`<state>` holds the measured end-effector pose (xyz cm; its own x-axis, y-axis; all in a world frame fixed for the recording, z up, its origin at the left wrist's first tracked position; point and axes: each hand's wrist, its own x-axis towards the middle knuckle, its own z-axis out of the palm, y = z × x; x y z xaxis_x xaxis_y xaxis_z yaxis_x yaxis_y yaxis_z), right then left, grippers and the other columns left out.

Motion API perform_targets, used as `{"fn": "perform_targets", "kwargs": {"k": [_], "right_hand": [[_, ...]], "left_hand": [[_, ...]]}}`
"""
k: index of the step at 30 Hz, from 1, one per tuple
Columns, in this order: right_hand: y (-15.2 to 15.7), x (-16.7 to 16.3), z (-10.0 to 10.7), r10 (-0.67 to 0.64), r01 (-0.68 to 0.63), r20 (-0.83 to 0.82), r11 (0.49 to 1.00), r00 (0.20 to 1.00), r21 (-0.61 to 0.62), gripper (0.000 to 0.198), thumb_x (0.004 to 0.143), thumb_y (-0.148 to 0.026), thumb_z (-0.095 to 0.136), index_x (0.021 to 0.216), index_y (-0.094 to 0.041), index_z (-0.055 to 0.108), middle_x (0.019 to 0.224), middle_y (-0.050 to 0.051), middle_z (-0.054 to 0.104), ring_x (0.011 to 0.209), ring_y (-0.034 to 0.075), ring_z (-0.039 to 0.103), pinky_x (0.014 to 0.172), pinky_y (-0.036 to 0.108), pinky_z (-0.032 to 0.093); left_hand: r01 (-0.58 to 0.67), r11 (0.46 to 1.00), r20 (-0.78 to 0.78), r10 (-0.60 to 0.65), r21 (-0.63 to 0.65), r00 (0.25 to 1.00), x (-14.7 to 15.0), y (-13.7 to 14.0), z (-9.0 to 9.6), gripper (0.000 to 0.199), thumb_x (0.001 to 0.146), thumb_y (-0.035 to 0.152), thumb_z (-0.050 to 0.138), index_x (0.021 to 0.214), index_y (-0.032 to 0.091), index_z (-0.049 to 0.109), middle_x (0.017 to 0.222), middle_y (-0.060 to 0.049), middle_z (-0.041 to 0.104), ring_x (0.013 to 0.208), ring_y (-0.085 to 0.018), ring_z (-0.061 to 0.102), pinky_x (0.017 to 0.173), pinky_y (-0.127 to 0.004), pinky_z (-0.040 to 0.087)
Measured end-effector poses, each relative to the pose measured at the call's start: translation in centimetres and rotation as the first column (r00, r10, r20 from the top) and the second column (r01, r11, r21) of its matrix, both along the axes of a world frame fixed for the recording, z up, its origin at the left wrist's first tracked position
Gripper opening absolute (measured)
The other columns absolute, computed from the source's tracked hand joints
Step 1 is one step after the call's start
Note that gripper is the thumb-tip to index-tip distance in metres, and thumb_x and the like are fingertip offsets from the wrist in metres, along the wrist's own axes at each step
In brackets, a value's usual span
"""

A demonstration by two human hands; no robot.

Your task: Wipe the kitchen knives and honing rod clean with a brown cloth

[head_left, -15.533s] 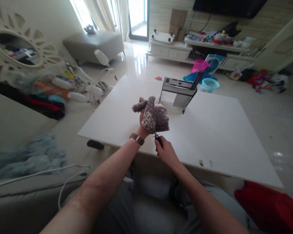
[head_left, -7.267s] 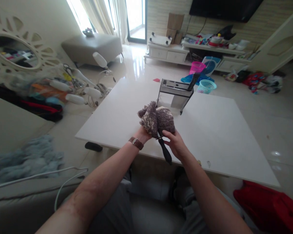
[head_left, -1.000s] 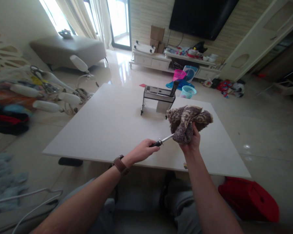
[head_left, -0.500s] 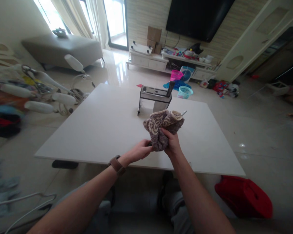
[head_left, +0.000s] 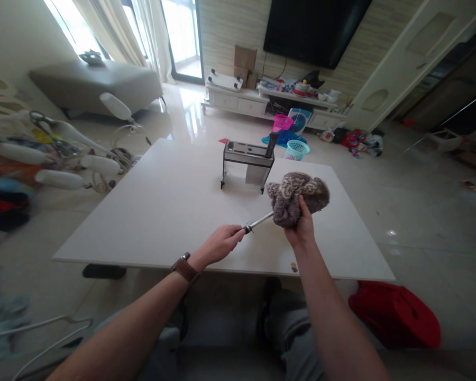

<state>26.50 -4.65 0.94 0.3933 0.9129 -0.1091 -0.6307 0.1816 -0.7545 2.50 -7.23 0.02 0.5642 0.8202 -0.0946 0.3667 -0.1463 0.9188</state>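
My left hand (head_left: 225, 243) is closed around the dark handle of a sharpening steel (head_left: 262, 219), a thin round metal rod with a small guard. The rod slants up to the right, and its far end is hidden inside a brown and cream patterned towel (head_left: 291, 198). Bunched up, the towel is gripped by my right hand (head_left: 302, 225), thumb on top, fingers mostly hidden under the cloth. Both are held above the white table (head_left: 174, 211). Beyond them stands a metal-and-clear knife block (head_left: 246, 159) holding a dark-handled knife (head_left: 272, 144) with a broad blade.
A small sticker-like figure (head_left: 294, 268) lies at the table's near edge. Past the far edge are a light-blue basket (head_left: 296, 150) and a pink basket (head_left: 282, 123). A red object (head_left: 396, 315) stands on the floor at the right; a white lamp fixture (head_left: 67, 179) is at the left.
My right hand has moved right with the towel, sliding it along the rod away from the handle. The guard and a bare stretch of rod now show; the tip is covered.
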Motion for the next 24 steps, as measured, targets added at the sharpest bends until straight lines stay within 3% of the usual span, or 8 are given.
{"fn": "perform_targets", "kwargs": {"k": [4,8,14,24], "right_hand": [[-1.1,-4.5,-0.1,0.084,-0.082,0.050,0.995,0.995,-0.048,0.042,0.068,-0.027,0.085,0.107,-0.019,0.071,0.106,0.003,0.078,0.099,0.019,0.073,0.096,0.036,0.059],[-1.7,-7.4,-0.3,0.154,-0.144,0.194,0.987,0.969,-0.064,0.052,0.056,-0.016,0.091,0.104,-0.016,0.072,0.103,0.006,0.079,0.093,0.022,0.073,0.091,0.039,0.060],[-1.6,-8.1,-0.5,0.085,-0.071,0.169,0.993,0.982,-0.091,0.048,0.054,-0.016,0.089,0.099,-0.016,0.072,0.100,0.006,0.079,0.092,0.023,0.073,0.090,0.041,0.059],[-2.6,-7.8,-0.3,0.109,-0.095,0.145,0.990,0.983,-0.101,0.045,0.056,-0.017,0.088,0.099,-0.016,0.073,0.104,0.006,0.080,0.096,0.024,0.073,0.096,0.042,0.058]], "left_hand": [[-0.100,0.986,-0.017,0.103,0.132,0.995,1.3,-0.1,-0.6,0.035,0.099,0.039,0.042,0.072,0.019,0.051,0.058,0.002,0.053,0.058,-0.014,0.047,0.058,-0.025,0.033],[-0.159,0.968,0.014,0.159,0.195,0.987,1.7,0.2,-1.7,0.020,0.087,0.018,0.047,0.070,0.017,0.055,0.072,-0.005,0.067,0.069,-0.017,0.058,0.065,-0.027,0.038],[-0.155,0.961,0.025,0.153,0.231,0.988,1.3,0.6,-2.2,0.018,0.084,0.016,0.047,0.068,0.016,0.056,0.073,-0.008,0.069,0.069,-0.019,0.059,0.064,-0.027,0.038],[-0.116,0.954,-0.015,0.125,0.275,0.992,1.2,0.1,-2.1,0.019,0.086,0.016,0.047,0.072,0.016,0.058,0.081,-0.011,0.074,0.071,-0.020,0.062,0.067,-0.029,0.041]]}}
